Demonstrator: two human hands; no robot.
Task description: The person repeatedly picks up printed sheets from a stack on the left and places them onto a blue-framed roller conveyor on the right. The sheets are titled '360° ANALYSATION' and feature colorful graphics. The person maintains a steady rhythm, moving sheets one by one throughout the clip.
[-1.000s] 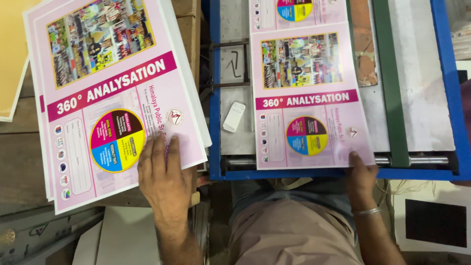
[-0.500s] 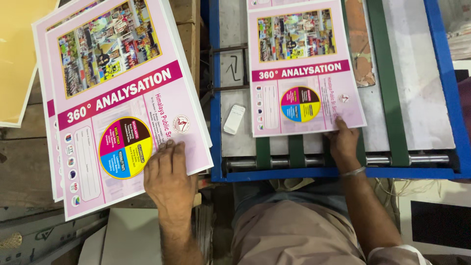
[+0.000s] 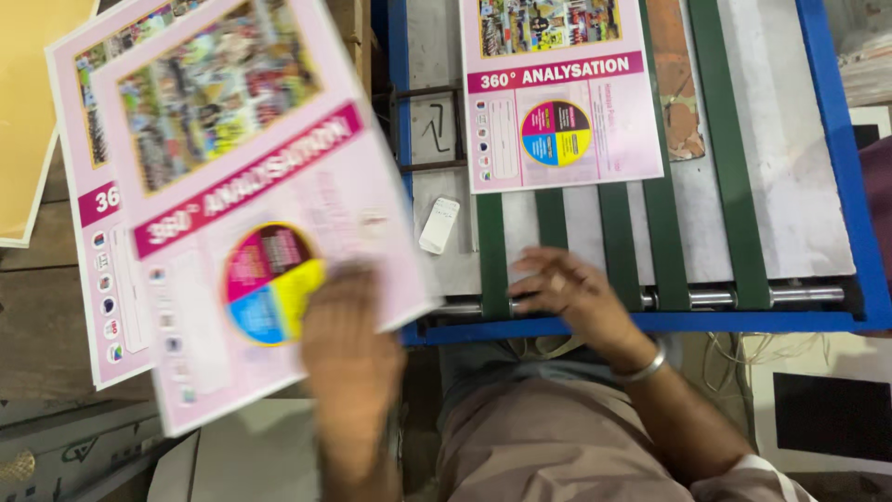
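The left hand [image 3: 348, 349] grips the bottom edge of a big pink paper poster with a photo at the top and a round colour wheel [image 3: 251, 232]. The poster looks flat and smooth, but it is blurry and tilted, and its right corner hangs over the left edge of the blue metal machine frame [image 3: 841, 139]. Under it lies a pile of the same pink posters [image 3: 93, 242] on a brown wooden table [image 3: 42, 316]. A yellow sheet of card [image 3: 23, 112] lies at the table's far left corner.

The right hand [image 3: 571, 293] is empty. Its fingers are spread loosely over the long green belts [image 3: 618, 242] near the front edge of the machine, close to a shiny metal roller [image 3: 743, 298]. A bracelet is on that wrist.

Another pink poster on the belts [image 3: 562, 93] lies flat toward the back of the machine, well apart from the right hand. A small white block [image 3: 439, 225] sits on the grey plate just left of the belts.
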